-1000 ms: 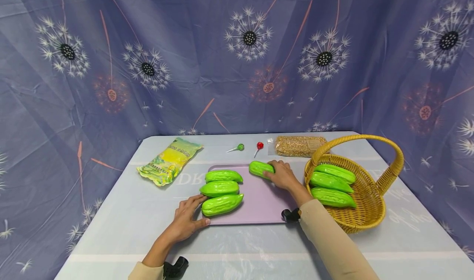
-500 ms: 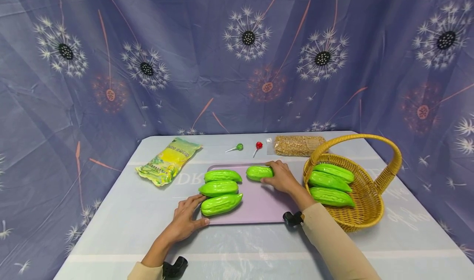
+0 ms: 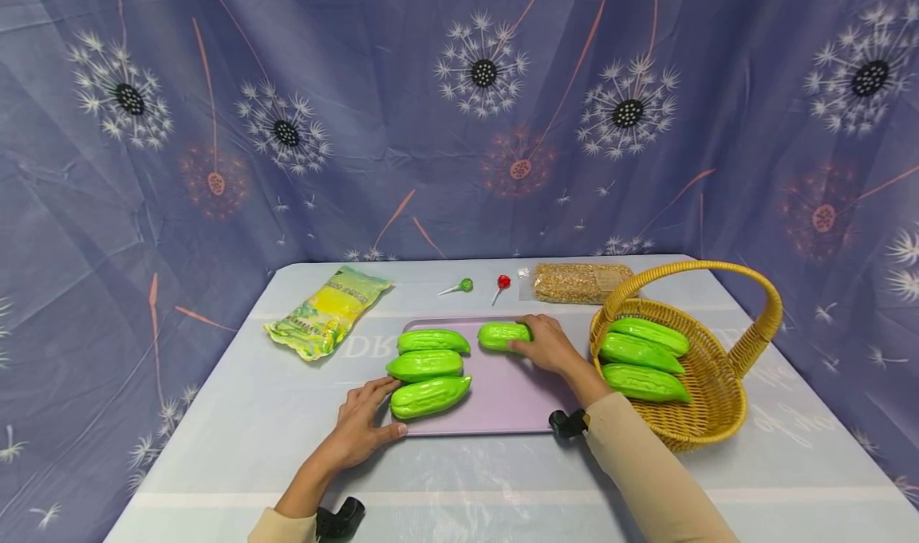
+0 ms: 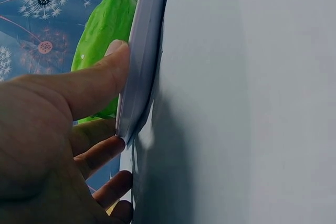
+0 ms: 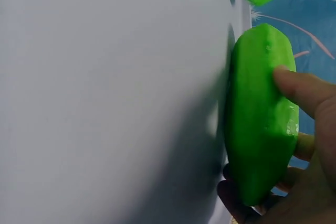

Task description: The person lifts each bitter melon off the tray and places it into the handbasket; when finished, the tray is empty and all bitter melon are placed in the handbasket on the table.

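Observation:
On the lilac tray [image 3: 502, 399] lies a left-hand row of bitter melons, bright green and glossy: a back one [image 3: 433, 340], a middle one [image 3: 425, 365] and a front one [image 3: 431, 397]. My right hand [image 3: 547, 344] grips a fourth bitter melon [image 3: 498, 336] at the tray's back, thumb along its near side; in the right wrist view this bitter melon [image 5: 260, 103] lies low against the tray surface. At the tray's front left corner, my left hand [image 3: 364, 427] holds the edge, thumb [image 4: 107, 74] over the rim and fingers around the outside.
To the right stands a yellow wicker basket [image 3: 725, 391] with a tall handle, holding three more bitter melons [image 3: 642, 354]. Behind the tray are a green lollipop [image 3: 467, 285], a red lollipop [image 3: 504, 281] and a bag of grains [image 3: 580, 283]. A yellow-green packet [image 3: 330, 312] lies back left.
My right hand has shifted its bitter melon slightly left and toward me, onto the tray's back part; over the last half second it barely moves. My left hand has stayed at the corner.

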`<action>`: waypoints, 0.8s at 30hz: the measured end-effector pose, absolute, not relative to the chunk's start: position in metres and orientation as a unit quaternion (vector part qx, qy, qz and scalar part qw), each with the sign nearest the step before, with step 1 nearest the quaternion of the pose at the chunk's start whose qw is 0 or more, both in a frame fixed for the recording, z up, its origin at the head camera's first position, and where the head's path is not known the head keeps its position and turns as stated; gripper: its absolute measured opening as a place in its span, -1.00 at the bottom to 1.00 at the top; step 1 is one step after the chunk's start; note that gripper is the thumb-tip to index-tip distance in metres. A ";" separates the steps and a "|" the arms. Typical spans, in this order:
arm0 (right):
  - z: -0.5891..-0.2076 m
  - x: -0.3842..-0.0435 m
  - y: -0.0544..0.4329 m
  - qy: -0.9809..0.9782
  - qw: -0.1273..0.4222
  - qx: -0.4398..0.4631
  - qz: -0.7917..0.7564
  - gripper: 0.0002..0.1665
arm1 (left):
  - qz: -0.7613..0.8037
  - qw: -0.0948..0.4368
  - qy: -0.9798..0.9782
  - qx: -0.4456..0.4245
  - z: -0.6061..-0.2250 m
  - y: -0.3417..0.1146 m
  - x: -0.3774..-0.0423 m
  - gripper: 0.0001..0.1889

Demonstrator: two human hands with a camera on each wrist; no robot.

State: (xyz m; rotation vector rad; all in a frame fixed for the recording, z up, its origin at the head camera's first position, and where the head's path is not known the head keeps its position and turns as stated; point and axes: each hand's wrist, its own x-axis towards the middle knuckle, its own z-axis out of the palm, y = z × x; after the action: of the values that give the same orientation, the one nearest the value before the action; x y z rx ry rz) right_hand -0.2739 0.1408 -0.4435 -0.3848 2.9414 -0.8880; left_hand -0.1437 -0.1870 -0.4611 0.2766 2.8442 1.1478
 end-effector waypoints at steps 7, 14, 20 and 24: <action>-0.439 -0.267 0.141 0.951 0.021 -0.148 -0.270 -0.26 | 0.368 0.031 0.925 0.087 -0.461 -0.187 -0.143 -0.27; -0.437 -0.260 0.141 0.946 0.018 -0.169 -0.277 -0.35 | 0.365 0.033 0.927 0.086 -0.460 -0.187 -0.143 -0.27; -0.436 -0.255 0.141 0.946 0.013 -0.163 -0.281 -0.45 | 0.360 0.032 0.928 0.088 -0.460 -0.186 -0.143 -0.27; -0.435 -0.251 0.139 0.949 0.005 -0.163 -0.272 -0.45 | 0.362 0.028 0.927 0.091 -0.460 -0.186 -0.143 -0.28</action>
State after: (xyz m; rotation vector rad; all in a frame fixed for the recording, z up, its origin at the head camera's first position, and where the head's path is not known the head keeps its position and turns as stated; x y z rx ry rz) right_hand -0.2507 0.1385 -0.4349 -0.5101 2.9708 -0.8504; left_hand -0.1430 -0.1864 -0.4601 0.2824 2.8628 1.1167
